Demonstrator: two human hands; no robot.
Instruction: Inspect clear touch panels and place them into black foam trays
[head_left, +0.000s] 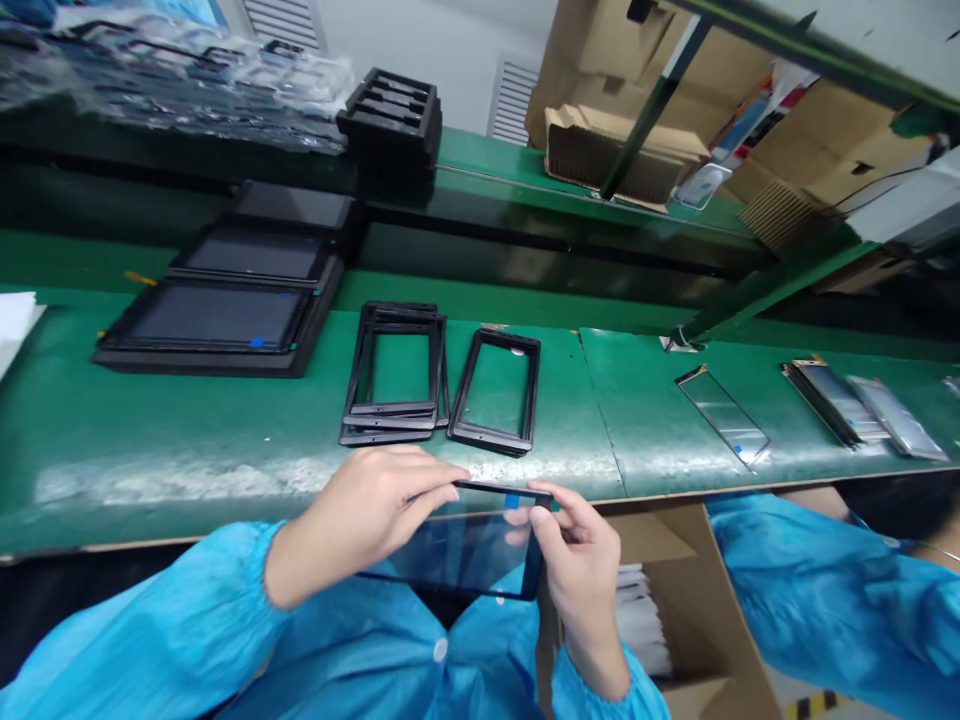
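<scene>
Just off the table's front edge, a see-through touch panel with a black border is held tilted between my hands. A small blue tab sits near its upper right corner. My left hand pinches the panel's upper left edge, its fingers along the top. At the right end, my right hand grips the border with the thumb in front and fingertips seen through the glass. Beyond my hands lie a stack of black rectangular frames and, right of it, some more black frames.
Black foam trays with dark screens stand at the left. Rightward on the green table lie a glass panel and stacked panels. An open carton stands below the edge, beside a co-worker's blue sleeve. A shelf post rises behind.
</scene>
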